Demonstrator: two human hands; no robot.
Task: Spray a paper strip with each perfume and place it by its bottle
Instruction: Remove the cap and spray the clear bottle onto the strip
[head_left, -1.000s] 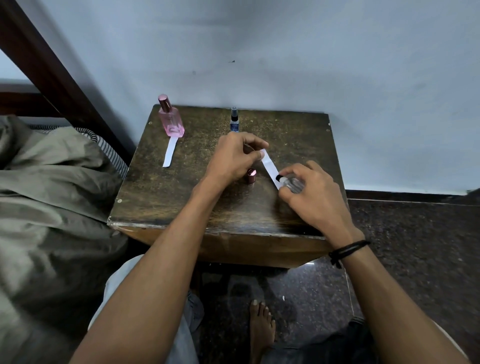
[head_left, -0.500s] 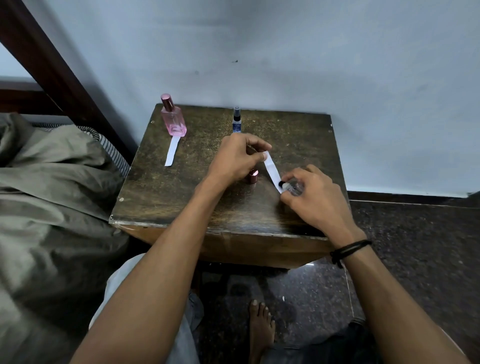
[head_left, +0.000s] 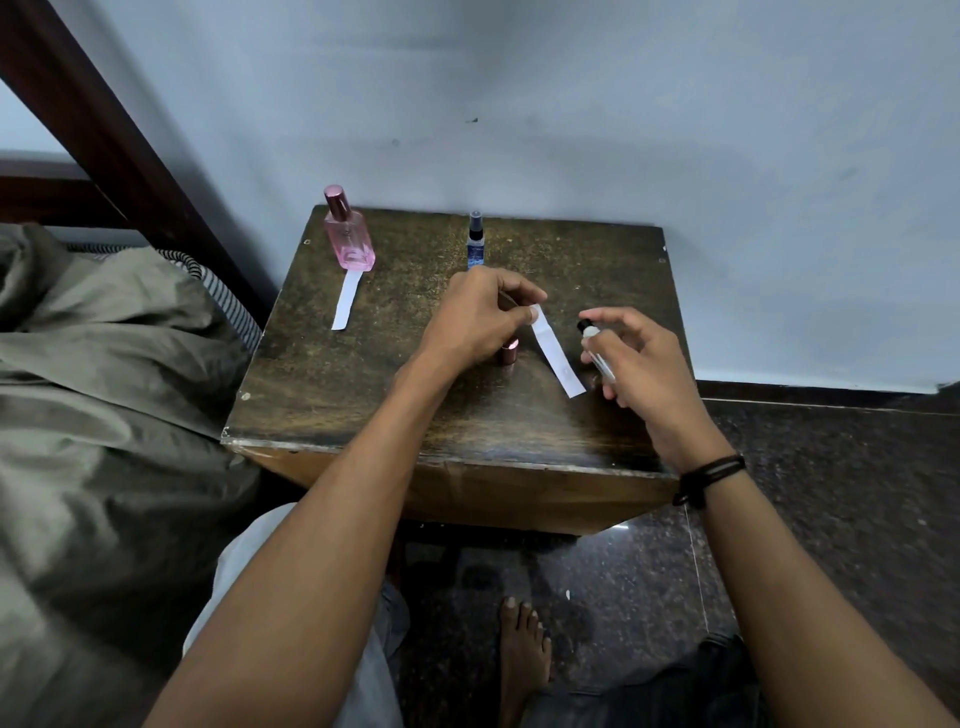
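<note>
From where I watch, the wooden table (head_left: 363, 400) has its far edge against the wall (head_left: 675, 130) and its left edge close to the bedding (head_left: 104, 364). Its right and near edges drop to the dark floor (head_left: 831, 493). The near-left part of the top is the widest bare stretch. Both hands work in the right half, and the right hand (head_left: 641, 366) sits close to the right edge.

I count three bottles, two paper strips and one loose cap. The pink bottle (head_left: 349, 244) stands far left with a strip (head_left: 347, 301) lying just in front of it. The small blue bottle (head_left: 475, 241) stands at the far middle, just beyond the left hand (head_left: 475, 319). The pink cap (head_left: 508, 354) stands partly behind that hand.

My left hand pinches the far end of the second strip (head_left: 555, 356) between thumb and forefinger. The strip slants near and right from there. My right hand curls round the clear bottle (head_left: 597, 356), black nozzle at the top. The bottle is just right of the strip, not touching it. Whether the strip's near end rests on the wood I cannot tell.
</note>
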